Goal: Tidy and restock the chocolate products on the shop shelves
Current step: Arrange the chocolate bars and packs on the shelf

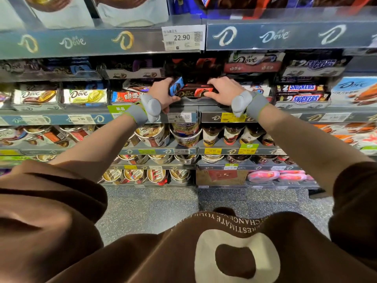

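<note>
A dark brown Dove chocolate bar (193, 91) with a red mark lies at the front of its display tray on the middle shelf (183, 117). My right hand (223, 90) grips its right end from above. My left hand (163, 91) holds its left end together with a blue-wrapped bar (175, 85) that stands tilted against my fingers. Both wrists wear grey bands with a grey device. More dark Dove bars sit in shadow in the tray behind.
Yellow and gold Dove bars (85, 96) lie to the left, Snickers bars (302, 94) to the right. Tubs and jars (185, 133) fill the shelves below. A price tag (182, 37) hangs on the upper shelf rail. Speckled floor lies under me.
</note>
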Demonstrator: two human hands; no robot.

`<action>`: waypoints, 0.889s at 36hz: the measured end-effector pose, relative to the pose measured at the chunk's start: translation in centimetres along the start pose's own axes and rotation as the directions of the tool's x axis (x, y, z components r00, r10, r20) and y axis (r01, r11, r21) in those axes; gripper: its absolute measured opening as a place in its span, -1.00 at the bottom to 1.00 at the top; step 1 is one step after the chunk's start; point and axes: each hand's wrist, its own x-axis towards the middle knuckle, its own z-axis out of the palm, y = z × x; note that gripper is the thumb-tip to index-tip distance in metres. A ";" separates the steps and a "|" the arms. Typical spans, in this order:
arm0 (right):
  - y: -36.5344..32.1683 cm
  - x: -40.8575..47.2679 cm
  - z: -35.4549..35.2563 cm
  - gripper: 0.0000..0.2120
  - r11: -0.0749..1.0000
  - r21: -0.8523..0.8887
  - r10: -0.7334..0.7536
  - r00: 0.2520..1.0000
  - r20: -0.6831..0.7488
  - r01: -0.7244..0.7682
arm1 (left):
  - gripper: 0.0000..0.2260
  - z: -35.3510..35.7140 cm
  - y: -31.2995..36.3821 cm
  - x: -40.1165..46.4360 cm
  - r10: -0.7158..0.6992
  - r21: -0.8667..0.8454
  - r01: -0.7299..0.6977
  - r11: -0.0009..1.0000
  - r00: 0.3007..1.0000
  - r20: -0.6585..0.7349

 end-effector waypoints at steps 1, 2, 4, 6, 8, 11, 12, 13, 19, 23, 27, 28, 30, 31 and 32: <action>0.0 -0.1 -0.1 -0.60 1.000 -0.005 -0.004 1.000 0.001 0.004 | -0.57 0.0 0.2 0.0 0.010 0.025 -0.010 1.000 1.000 -0.001; -0.1 -0.1 0.0 -0.60 1.000 -0.005 -0.007 1.000 0.003 0.007 | -0.56 0.0 0.2 0.0 0.008 0.035 -0.008 0.999 1.000 -0.002; 0.0 -0.3 0.1 -0.63 1.000 -0.006 -0.014 1.000 -0.003 0.014 | -0.57 0.1 0.2 0.0 0.006 0.030 -0.006 1.000 1.000 -0.011; 0.0 -0.5 0.3 -0.65 1.000 -0.011 -0.019 1.000 -0.013 0.019 | -0.58 0.1 -0.1 -0.1 0.011 0.017 -0.011 1.000 1.000 -0.008; -0.1 -0.6 0.5 -0.65 1.000 -0.024 -0.020 1.000 -0.022 0.019 | -0.58 0.2 -0.4 -0.1 0.027 -0.014 -0.027 1.000 1.000 -0.004; -0.3 -0.8 0.5 -0.66 0.999 -0.034 -0.028 0.999 -0.032 0.027 | -0.59 0.1 -0.6 -0.4 0.038 -0.056 -0.038 0.998 0.999 0.006; -0.3 -0.9 0.5 -0.66 0.999 -0.034 -0.030 0.999 -0.033 0.028 | -0.59 0.0 -0.7 -0.3 0.038 -0.070 -0.037 0.997 0.999 0.008; -0.3 -0.9 0.5 -0.66 0.999 -0.030 -0.029 0.999 -0.033 0.028 | -0.60 0.0 -0.6 -0.3 0.035 -0.085 -0.034 0.996 0.999 0.010; -0.4 -0.6 0.5 -0.61 1.000 -0.001 0.005 1.000 -0.012 -0.005 | -0.75 0.0 -0.7 -0.1 -0.044 -0.198 0.040 0.979 0.999 -0.018; -0.9 -0.2 0.9 -0.60 0.997 -0.039 0.069 0.998 0.005 -0.069 | -0.69 0.2 -0.9 -0.1 -0.057 -0.246 0.041 0.968 0.997 -0.058; -1.3 0.0 1.2 -0.63 0.993 -0.061 0.105 0.994 0.017 -0.104 | -0.67 0.5 -0.9 -0.1 -0.066 -0.207 0.040 0.977 0.991 -0.118; -1.4 -0.1 1.3 -0.63 0.992 -0.056 0.114 0.993 0.014 -0.113 | -0.71 0.6 -0.9 -0.1 -0.067 -0.216 0.039 0.976 0.990 -0.123; -1.4 -0.2 1.5 -0.63 0.991 -0.027 0.130 0.991 -0.013 -0.130 | -0.79 0.9 -1.1 -0.1 -0.076 -0.233 0.042 0.972 0.987 -0.139; -1.4 -0.2 1.6 -0.64 0.990 -0.005 0.138 0.990 -0.034 -0.139 | -0.81 0.9 -1.2 0.0 -0.080 -0.237 0.042 0.971 0.985 -0.155; -1.3 -0.4 1.7 -0.65 0.989 0.022 0.150 0.987 -0.052 -0.149 | -0.82 1.0 -1.3 0.0 -0.083 -0.233 0.042 0.971 0.982 -0.168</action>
